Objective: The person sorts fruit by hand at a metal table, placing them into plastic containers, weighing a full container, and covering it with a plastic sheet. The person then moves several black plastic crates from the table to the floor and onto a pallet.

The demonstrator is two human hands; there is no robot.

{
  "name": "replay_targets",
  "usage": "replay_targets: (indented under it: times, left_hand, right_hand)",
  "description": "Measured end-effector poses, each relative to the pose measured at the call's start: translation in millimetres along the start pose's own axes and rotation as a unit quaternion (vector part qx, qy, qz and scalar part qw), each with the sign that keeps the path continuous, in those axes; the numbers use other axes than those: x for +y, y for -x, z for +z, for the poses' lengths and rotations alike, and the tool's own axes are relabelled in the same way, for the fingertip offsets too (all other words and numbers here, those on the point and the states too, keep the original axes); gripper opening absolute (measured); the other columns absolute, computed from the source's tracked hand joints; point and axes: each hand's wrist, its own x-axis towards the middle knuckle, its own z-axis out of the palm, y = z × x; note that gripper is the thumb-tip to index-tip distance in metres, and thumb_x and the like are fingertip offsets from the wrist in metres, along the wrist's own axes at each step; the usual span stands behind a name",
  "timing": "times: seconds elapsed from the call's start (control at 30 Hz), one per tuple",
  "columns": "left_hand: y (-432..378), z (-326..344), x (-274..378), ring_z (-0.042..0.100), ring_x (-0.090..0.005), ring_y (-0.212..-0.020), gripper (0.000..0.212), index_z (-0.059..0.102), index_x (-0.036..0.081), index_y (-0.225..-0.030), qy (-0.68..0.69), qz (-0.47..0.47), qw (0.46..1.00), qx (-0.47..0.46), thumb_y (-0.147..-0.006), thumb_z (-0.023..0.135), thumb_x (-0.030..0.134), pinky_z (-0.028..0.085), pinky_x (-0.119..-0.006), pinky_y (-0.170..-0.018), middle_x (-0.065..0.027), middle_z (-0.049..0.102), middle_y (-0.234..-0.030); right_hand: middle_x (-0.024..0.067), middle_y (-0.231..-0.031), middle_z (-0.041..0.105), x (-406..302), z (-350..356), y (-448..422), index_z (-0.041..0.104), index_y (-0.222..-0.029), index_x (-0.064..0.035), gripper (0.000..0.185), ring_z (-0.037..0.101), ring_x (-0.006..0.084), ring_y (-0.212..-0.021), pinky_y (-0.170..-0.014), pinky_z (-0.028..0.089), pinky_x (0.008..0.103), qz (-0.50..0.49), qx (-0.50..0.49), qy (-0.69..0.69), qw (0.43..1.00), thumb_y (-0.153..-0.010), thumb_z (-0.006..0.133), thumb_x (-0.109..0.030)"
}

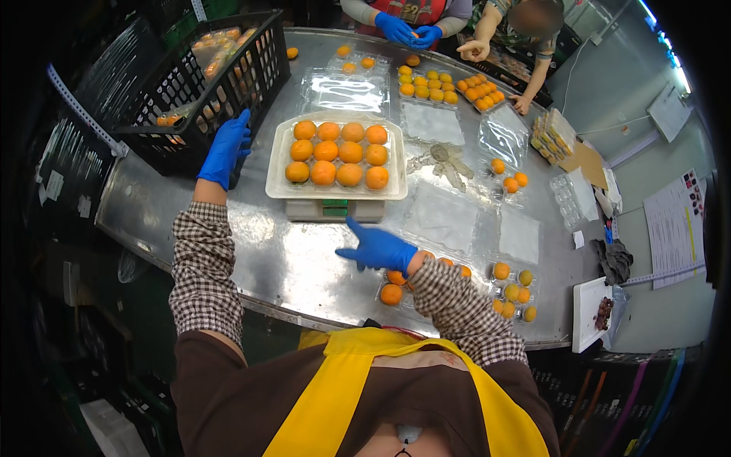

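My left hand (227, 149), in a blue glove, is beside the right side of a black plastic crate (251, 74) that holds packed orange fruit; whether it touches the crate I cannot tell. My right hand (377, 247), gloved in blue too, hovers with fingers apart over the metal table, in front of a weighing scale (297, 210). On the scale rests a cream plastic tray (394, 188) bearing rows of orange fruit (326, 151) in a clear plastic pack. More orange fruit (391, 295) lies in a clear pack beneath my right forearm.
Filled fruit packs (428, 85) and clear plastic packs (431, 123) are spread over the metal table (268, 257). Crumpled grey gloves (442, 163) lie right of the scale. A white tray (582, 325) is at the right edge. Across the table are a person's gloved hands (408, 31) and another person's bare hand (521, 104).
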Motion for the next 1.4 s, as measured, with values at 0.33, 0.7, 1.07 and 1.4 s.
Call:
replay_targets:
  times: [0.33,0.7,1.07,1.4]
  left_hand:
    - [19,-19,-4,0.047,-0.0137,-0.072,0.045,0.049,0.013,-0.097,0.019,-0.022,0.999,0.016,-0.075,0.054,0.052,0.041,-0.032,-0.062,-0.0015,0.051,-0.082]
    - [9,0,-9,0.046,-0.0154,-0.067,0.051,0.049,0.012,-0.098,0.028,-0.022,0.999,0.005,-0.074,0.051,0.056,0.041,-0.035,-0.06,-0.0028,0.048,-0.078]
    - [-25,32,13,0.043,-0.0127,-0.058,0.05,0.044,0.01,-0.104,0.026,-0.02,0.999,-0.026,-0.077,0.051,0.051,0.039,-0.029,-0.053,-0.0013,0.045,-0.072]
    - [-94,38,12,0.041,-0.0116,-0.052,0.041,0.049,0.012,-0.09,-0.014,-0.01,0.999,-0.038,-0.078,0.049,0.05,0.034,-0.025,-0.045,0.0003,0.045,-0.066]
  right_hand:
    - [0.0174,-0.069,0.059,38,85,36,-0.001,-0.134,-0.0034,0.087,0.057,0.0209,-0.056,-0.053,0.046,0.0294,-0.007,-0.025,-0.103,0.994,-0.078,0.053,-0.044]
    - [0.0138,-0.064,0.057,34,92,50,-0.015,-0.132,-0.0129,0.086,0.053,0.0186,-0.05,-0.048,0.045,0.0276,-0.077,0.015,-0.116,0.99,-0.081,0.05,-0.039]
    - [0.0138,-0.064,0.059,52,93,46,-0.004,-0.134,-0.01,0.08,0.055,0.0192,-0.053,-0.05,0.045,0.0279,-0.039,0.022,-0.19,0.981,-0.081,0.049,-0.038]
    - [0.0134,-0.072,0.059,62,96,38,0.017,-0.134,-0.0121,0.063,0.057,0.0173,-0.064,-0.06,0.046,0.0277,-0.045,0.049,-0.162,0.985,-0.084,0.049,-0.032]
